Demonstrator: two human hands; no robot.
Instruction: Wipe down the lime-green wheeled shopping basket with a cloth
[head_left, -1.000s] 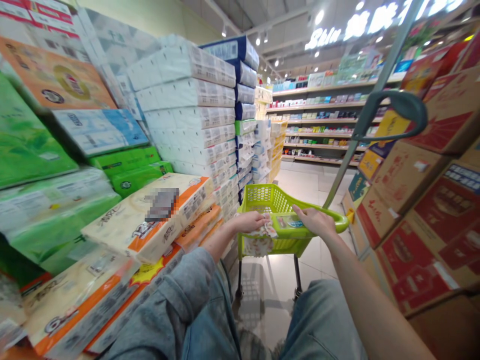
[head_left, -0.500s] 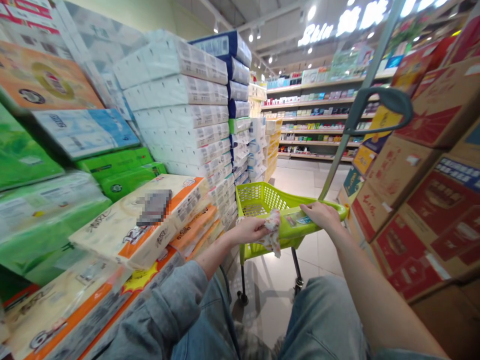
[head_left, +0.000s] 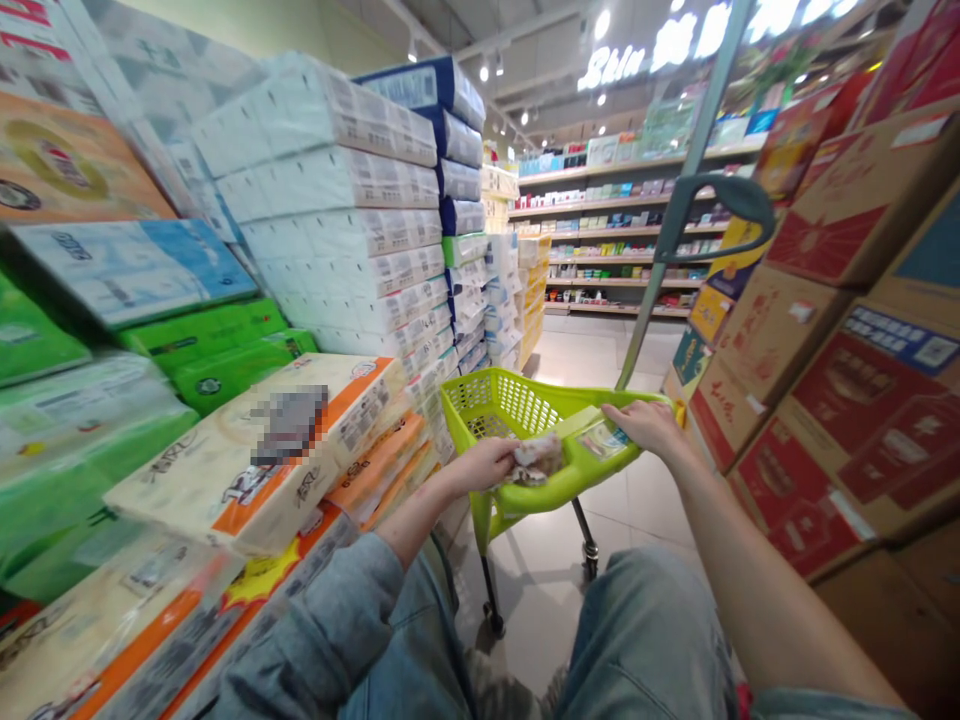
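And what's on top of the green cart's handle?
A patterned cloth in the left hand, a label, and the right hand. What they cover can't be seen.

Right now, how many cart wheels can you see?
2. Left wheel at the foot of the cart's left leg; right wheel at the foot of its right leg. Others may be hidden.

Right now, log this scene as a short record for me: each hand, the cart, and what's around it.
Left hand: holding a patterned cloth on the handle
Right hand: gripping the same handle
Cart: lime green, perforated basket, dark wheels
Left side: stacked wrapped packs
Right side: stacked cardboard boxes
Ahead: stocked shelves
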